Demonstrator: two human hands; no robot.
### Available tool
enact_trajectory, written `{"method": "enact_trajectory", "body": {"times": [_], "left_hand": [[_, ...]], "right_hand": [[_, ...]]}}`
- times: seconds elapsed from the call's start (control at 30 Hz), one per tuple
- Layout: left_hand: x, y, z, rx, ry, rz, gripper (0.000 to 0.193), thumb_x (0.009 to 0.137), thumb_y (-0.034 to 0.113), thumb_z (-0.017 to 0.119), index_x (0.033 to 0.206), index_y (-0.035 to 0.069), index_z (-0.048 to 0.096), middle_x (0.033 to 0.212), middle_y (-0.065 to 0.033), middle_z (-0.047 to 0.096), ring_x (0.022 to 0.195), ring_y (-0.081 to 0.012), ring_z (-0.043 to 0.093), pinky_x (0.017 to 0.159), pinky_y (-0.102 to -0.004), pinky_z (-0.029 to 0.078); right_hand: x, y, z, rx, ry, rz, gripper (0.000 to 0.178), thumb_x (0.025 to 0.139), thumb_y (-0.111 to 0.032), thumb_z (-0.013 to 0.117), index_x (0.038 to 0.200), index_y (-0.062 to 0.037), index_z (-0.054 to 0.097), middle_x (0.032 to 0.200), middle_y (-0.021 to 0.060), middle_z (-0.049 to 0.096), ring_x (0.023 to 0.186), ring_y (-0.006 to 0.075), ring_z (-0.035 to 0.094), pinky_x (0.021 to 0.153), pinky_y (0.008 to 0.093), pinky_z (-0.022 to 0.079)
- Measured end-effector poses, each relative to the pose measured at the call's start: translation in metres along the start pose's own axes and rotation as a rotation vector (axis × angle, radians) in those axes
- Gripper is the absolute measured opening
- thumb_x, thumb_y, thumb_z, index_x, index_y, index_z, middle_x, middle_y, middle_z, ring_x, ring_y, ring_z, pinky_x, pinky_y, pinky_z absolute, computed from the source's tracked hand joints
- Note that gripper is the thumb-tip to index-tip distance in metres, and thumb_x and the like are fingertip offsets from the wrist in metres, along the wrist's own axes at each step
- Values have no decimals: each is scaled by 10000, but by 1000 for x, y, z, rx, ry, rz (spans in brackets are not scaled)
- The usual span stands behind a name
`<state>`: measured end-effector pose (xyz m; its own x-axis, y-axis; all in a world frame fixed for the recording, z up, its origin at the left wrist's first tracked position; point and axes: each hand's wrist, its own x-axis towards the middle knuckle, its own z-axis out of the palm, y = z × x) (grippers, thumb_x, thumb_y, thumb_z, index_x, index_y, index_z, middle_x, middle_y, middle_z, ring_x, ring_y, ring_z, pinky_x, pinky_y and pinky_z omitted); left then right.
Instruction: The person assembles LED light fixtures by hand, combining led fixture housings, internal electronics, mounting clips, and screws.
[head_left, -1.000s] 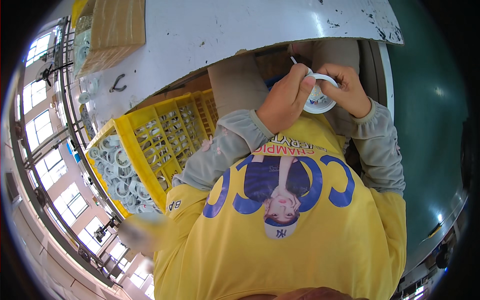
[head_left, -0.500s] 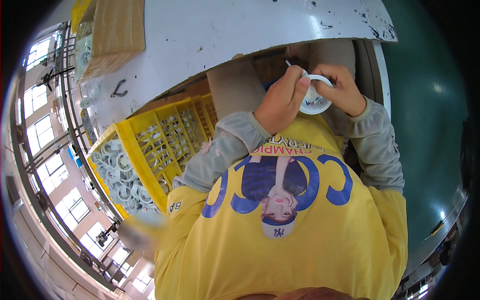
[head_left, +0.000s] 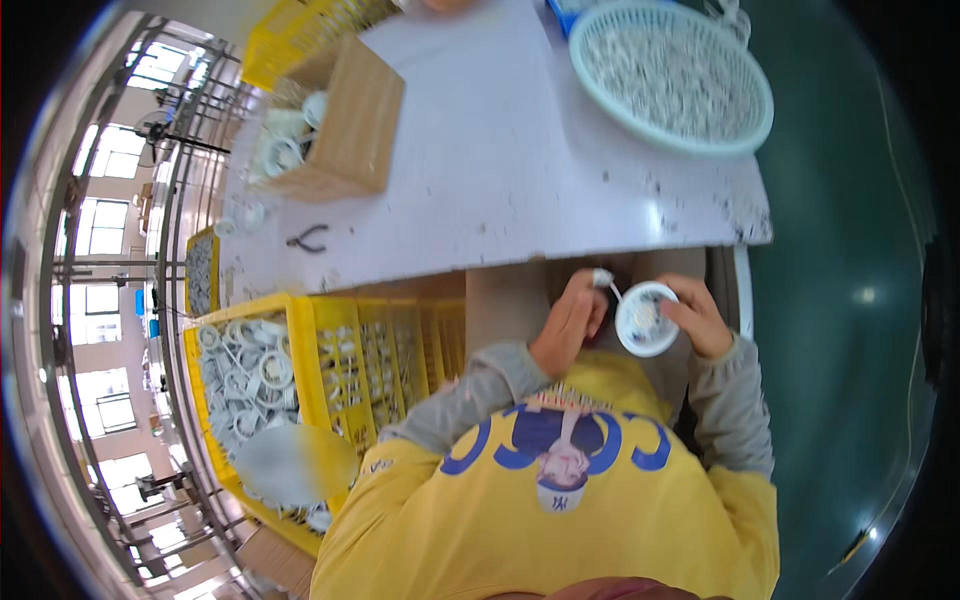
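And it's a workshop, a factory-type one! Look at the broad scuffed desk (head_left: 480,190), pliers (head_left: 307,238) lying out on it, and a big basket (head_left: 612,116) heaped with small white parts (head_left: 670,80). Down beside it, a yellow crate (head_left: 308,370) brims with white rings (head_left: 245,375), many of a kind. Over on the left, a long wall of windows (head_left: 105,212), with a black fan (head_left: 155,130) and metal rails running past them!
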<state>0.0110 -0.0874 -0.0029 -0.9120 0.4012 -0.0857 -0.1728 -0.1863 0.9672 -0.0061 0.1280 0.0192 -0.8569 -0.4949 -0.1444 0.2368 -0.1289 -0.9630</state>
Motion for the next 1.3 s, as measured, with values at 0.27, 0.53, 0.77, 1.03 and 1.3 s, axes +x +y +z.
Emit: {"method": "enact_trajectory", "body": {"times": [0.27,0.53,0.77,1.03,1.3], "left_hand": [[-38,-46,-64,137,223,-138,205,924,197,395,1039,46,471,662,18,421,561,-45,366,501,-192,311],[-43,-81,-84,41,90,-314,185,895,184,461,998,40,512,707,12,474,619,-55,426,551,-201,360],[-28,-85,-96,54,-55,-320,158,894,165,455,968,31,493,713,-12,487,622,-67,460,555,-213,397],[-26,-93,-109,-158,-83,-393,166,910,170,432,986,38,499,749,-14,509,643,-75,495,570,-210,429],[-23,-100,-111,-96,-76,-384,164,906,160,431,985,36,504,740,-24,507,639,-85,511,576,-218,438]], "right_hand": [[8,-116,-24,178,114,-315,376,749,-302,619,895,38,553,778,97,600,673,127,584,602,232,465],[167,-216,-95,-261,427,-472,248,823,-214,554,940,5,565,772,64,592,617,115,572,519,212,461],[299,-203,-150,-482,576,-241,244,797,-167,595,941,23,539,778,102,610,589,159,617,479,215,478],[376,-165,-172,-612,561,-12,294,831,-262,549,910,22,557,805,107,578,690,188,602,611,275,521],[279,-203,-153,-775,393,-383,211,807,-209,559,858,-13,618,794,62,604,744,104,551,625,241,437]]}}
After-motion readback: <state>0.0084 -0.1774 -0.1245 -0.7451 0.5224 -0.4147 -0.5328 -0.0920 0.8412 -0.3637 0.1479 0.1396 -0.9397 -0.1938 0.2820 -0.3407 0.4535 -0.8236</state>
